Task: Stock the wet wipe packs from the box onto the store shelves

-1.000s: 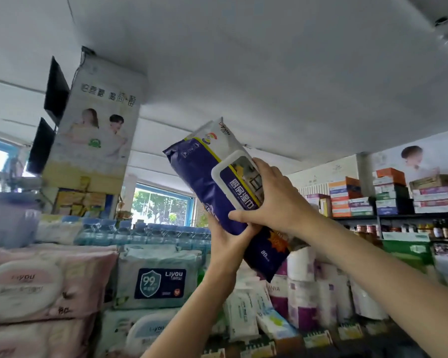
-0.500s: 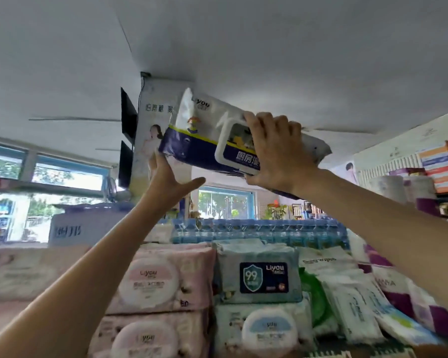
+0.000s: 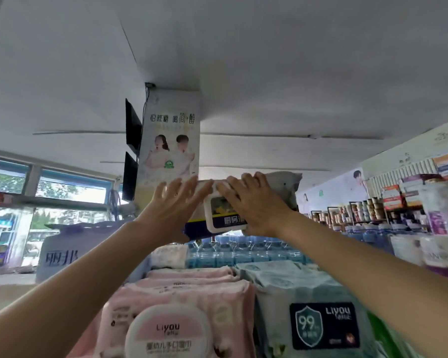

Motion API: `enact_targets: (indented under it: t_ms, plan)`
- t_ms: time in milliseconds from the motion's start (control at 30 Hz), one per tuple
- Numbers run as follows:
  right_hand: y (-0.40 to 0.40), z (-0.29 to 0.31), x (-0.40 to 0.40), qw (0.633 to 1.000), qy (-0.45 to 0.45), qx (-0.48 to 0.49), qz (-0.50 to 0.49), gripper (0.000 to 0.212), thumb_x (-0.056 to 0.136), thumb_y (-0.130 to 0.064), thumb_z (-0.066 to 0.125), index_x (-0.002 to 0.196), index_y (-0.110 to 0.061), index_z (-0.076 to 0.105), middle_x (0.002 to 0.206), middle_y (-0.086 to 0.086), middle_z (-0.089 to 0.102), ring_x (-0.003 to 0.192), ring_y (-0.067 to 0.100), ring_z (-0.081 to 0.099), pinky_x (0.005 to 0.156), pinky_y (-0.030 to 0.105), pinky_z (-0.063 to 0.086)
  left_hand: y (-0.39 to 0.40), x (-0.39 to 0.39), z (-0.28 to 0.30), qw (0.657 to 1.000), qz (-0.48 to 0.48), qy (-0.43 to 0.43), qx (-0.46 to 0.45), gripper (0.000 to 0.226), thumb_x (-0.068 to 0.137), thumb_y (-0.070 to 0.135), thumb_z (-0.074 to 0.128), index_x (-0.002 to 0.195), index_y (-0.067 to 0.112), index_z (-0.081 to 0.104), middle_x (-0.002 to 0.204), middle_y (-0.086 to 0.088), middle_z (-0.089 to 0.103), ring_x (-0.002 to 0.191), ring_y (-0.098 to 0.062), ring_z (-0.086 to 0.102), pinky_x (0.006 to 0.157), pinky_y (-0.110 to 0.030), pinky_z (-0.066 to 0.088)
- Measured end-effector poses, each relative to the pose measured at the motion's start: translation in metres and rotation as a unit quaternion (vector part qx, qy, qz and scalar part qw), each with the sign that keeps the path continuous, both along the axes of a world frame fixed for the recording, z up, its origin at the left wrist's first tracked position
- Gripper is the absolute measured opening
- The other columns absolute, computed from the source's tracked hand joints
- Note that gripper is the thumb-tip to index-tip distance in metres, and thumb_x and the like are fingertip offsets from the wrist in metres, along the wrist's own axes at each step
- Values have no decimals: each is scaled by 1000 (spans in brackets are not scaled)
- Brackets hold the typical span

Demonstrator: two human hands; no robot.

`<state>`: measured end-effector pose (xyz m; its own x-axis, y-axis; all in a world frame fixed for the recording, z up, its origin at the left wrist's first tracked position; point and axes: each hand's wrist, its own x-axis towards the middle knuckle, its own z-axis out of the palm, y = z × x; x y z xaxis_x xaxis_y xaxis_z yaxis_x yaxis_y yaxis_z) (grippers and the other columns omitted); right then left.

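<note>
Fingers of the right hand (image 3: 254,205) spread flat over the white lid of the dark blue wet wipe pack (image 3: 224,219), pressing on it from the front, not curled around it. Fingers of the left hand (image 3: 172,208) stretched out and slightly apart, palm turned to the pack's left end, fingertips at its upper left corner; cannot tell if really touching or only just beside. Pack raised high at the centre of the frame, lying on its long side, grey crumpled end pointing to the right, above the stacked goods.

At the bottom of the frame, nearest: pink wipe packs (image 3: 171,329) with round lid at lower centre, and just beside them, at lower right, pale blue packs (image 3: 321,321) with a dark label showing a shield and "99". Behind these, at centre, a row of blue water bottles (image 3: 246,250). At centre left, a white and purple bulk pack (image 3: 62,254).

Farther back, above the hands, a pillar poster (image 3: 171,140) with two people, two black screens (image 3: 132,151) on its left side. At far left, windows (image 3: 44,187). At far right, shelves with jars and boxes (image 3: 373,210). White ceiling (image 3: 269,60) over the whole upper frame.
</note>
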<state>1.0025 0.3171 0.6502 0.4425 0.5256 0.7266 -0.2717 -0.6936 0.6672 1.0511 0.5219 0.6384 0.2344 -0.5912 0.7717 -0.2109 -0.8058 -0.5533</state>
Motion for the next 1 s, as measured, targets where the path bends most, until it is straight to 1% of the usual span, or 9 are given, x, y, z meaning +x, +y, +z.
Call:
enact_targets:
  t_ms: [100, 200, 300, 367, 533, 700, 767, 900, 1000]
  plan:
    - [-4, -3, 29, 1000, 21, -5, -5, 122, 27, -59, 83, 127, -12, 32, 113, 12, 61, 90, 32, 61, 78, 45, 49, -3, 24, -4, 999, 41, -2, 22, 140, 8, 68, 80, 129, 9, 39, 106, -18, 66, 81, -35, 67, 64, -52, 55]
    - [-4, -8, 54, 998, 50, -23, -26, 117, 45, -54, 82, 134, -10, 22, 121, 14, 55, 100, 34, 58, 85, 50, 46, -13, 44, -12, 997, 66, 22, 40, 142, 23, 70, 80, 135, 6, 22, 116, -17, 61, 89, -33, 65, 74, -48, 54]
    - [-4, -17, 78, 988, 128, -80, -43, 105, 71, -41, 72, 146, -10, 6, 138, 18, 33, 120, 39, 40, 100, 53, 32, -23, 64, -31, 982, 138, 102, 80, 126, 71, 59, 68, 143, 2, -18, 154, -16, 12, 133, -34, 32, 108, -50, 28]
    - [-7, -25, 89, 979, 179, -85, -44, 107, 74, -47, 70, 147, -12, 0, 143, 16, 24, 127, 37, 31, 105, 50, 27, -27, 70, -35, 965, 165, 181, 96, 118, 78, 51, 65, 143, 4, -22, 156, -12, -2, 140, -34, 18, 114, -49, 16]
    - [-26, -25, 86, 953, 303, 14, 4, 111, 71, -56, 70, 149, -23, -2, 146, 6, 22, 130, 25, 26, 107, 40, 26, -28, 63, -25, 951, 156, 239, 120, 114, 76, 46, 69, 147, 17, -15, 157, -4, 3, 140, -32, 19, 115, -47, 17]
    - [-24, -27, 67, 948, 313, 54, 2, 100, 74, -54, 67, 148, -22, 8, 147, 5, 24, 132, 23, 28, 107, 39, 30, -33, 47, -28, 945, 143, 280, 91, 102, 78, 42, 68, 149, 19, -2, 155, -7, 13, 139, -32, 23, 114, -49, 19]
    - [-24, -31, 56, 953, 297, 61, -15, 91, 79, -54, 62, 147, -22, 12, 146, 6, 25, 133, 24, 28, 108, 41, 29, -37, 34, -26, 956, 91, 268, 82, 87, 83, 42, 62, 148, 19, 10, 153, -6, 21, 137, -29, 28, 112, -47, 24]
    - [-43, -35, 22, 965, 242, 97, -23, 64, 91, -47, 47, 144, -20, 23, 145, 6, 29, 134, 24, 28, 109, 43, 22, -67, -2, -23, 974, -120, 189, 38, 53, 91, 40, 48, 139, 21, 35, 141, 0, 41, 127, -19, 42, 108, -39, 33]
    - [-79, -39, -11, 965, 221, 128, -66, 57, 93, -43, 45, 142, -20, 27, 145, 5, 30, 132, 23, 30, 108, 41, 23, -100, -26, -29, 970, -150, 183, 56, 43, 92, 37, 48, 132, 21, 44, 134, -1, 47, 122, -19, 46, 104, -38, 32]
